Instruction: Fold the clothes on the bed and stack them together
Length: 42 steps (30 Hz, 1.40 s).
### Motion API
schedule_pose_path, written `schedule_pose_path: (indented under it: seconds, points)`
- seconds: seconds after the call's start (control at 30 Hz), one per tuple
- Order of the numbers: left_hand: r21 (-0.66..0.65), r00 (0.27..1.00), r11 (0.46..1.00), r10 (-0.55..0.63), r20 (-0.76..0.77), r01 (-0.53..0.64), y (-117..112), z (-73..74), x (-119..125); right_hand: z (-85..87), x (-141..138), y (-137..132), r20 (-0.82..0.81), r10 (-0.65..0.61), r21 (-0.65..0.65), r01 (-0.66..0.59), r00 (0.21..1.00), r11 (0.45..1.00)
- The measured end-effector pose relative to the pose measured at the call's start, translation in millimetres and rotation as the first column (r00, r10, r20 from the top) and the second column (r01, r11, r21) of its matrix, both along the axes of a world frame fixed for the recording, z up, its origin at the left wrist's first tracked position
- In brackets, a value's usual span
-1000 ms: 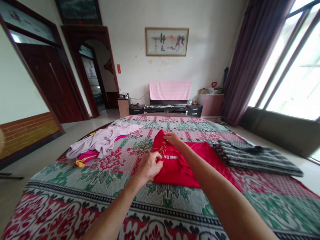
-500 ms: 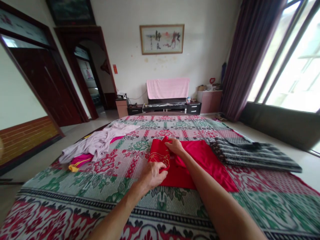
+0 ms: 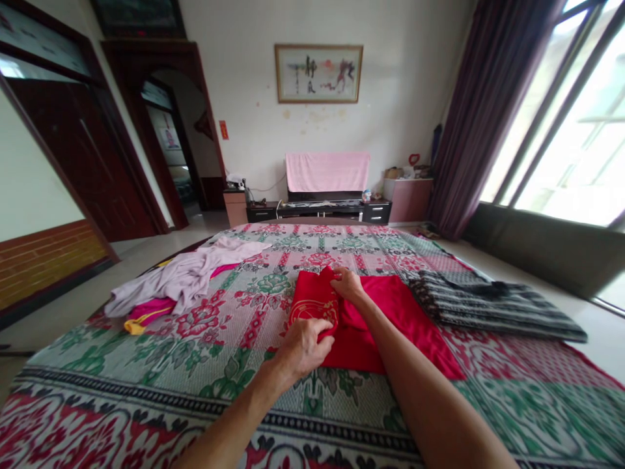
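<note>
"Where is the red cloth, and how are your hands set?"

"The red cloth [image 3: 361, 355] lies partly folded on a patterned blanket [image 3: 205, 365] in front of me. My left hand [image 3: 308, 342] is closed on the near end of its folded flap [image 3: 310, 290]; my right hand [image 3: 347, 284] pinches the far end."

"What is hard to make out?"

"How much fabric sits between my fingers. My left hand covers part of the gold lines [image 3: 308, 309] on the flap, my right forearm [image 3: 407, 365] blocks a strip of cloth, and the frame cuts both arms off below."

"And on either side?"

"At right, a dark striped cloth [image 3: 502, 306] lies folded beside the red one. At left, a rumpled pale lilac cloth [image 3: 195, 281] partly hides a magenta-and-yellow piece [image 3: 152, 311]. Glare washes out the window [image 3: 571, 176]."
</note>
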State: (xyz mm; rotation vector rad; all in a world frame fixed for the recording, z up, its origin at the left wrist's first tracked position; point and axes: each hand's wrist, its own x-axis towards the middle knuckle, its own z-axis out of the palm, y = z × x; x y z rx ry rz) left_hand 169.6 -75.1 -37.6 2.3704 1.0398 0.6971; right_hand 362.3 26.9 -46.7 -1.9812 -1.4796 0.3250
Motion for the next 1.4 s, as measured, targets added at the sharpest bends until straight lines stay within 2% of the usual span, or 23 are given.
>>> schedule_pose_path:
  seconds: [0.13,0.23,0.33,0.4,0.47,0.57,0.67,0.8,0.97,1.07,1.17,1.27,1.4]
  points:
    - [-0.018,0.998,0.998,-0.067,0.000,0.067,-4,2.6,2,-4.0,7,1,0.042,-0.015,-0.012,0.015,0.999,1.000]
    - [-0.013,0.994,0.997,-0.073,0.085,0.075,-1,3.9,-2,-4.8,12,0,0.091,-0.046,-0.002,0.046,0.995,0.999]
    - [0.082,0.979,0.991,0.094,0.179,-0.110,11,1.6,-11,-2.3,12,-2,0.159,-0.065,0.084,0.052,0.985,0.995]
    - [0.167,0.954,0.952,0.220,0.201,-0.255,22,-4.8,-20,0.3,7,-5,0.218,-0.017,0.155,-0.017,0.976,0.988]
    - [0.247,0.944,0.917,0.270,0.192,-0.312,32,-15.2,-27,1.8,0,-8,0.274,0.079,0.180,-0.132,0.958,0.975]
    - [0.312,0.960,0.907,0.261,0.105,-0.281,39,-32.4,-34,-0.2,-10,-14,0.335,0.215,0.129,-0.271,0.917,0.954]
    - [0.301,0.974,0.931,0.226,-0.030,-0.207,41,-43.0,-37,-6.3,-16,-20,0.367,0.265,0.052,-0.304,0.892,0.951]
    - [0.297,0.971,0.951,0.150,-0.185,-0.090,40,-45.3,-40,-14.5,-14,-23,0.363,0.277,-0.026,-0.287,0.890,0.958]
    - [0.327,0.948,0.941,0.175,-0.267,-0.082,36,-46.4,-39,-18.1,-7,-20,0.312,0.304,-0.002,-0.319,0.900,0.948]
    - [0.345,0.945,0.935,0.183,-0.272,-0.082,35,-48.0,-38,-14.5,-1,-23,0.241,0.251,0.074,-0.276,0.937,0.958]
    - [0.376,0.967,0.924,0.159,-0.197,-0.076,35,-48.2,-40,-8.6,11,-33,0.210,0.117,0.157,-0.151,0.971,0.976]
    - [0.385,0.985,0.918,0.142,-0.097,-0.095,36,-47.8,-42,-4.5,22,-48,0.203,0.030,0.151,-0.062,0.979,0.987]
    - [0.372,0.990,0.922,0.133,-0.045,-0.107,39,-48.7,-41,-4.9,24,-67,0.151,0.011,0.086,-0.024,0.989,0.996]
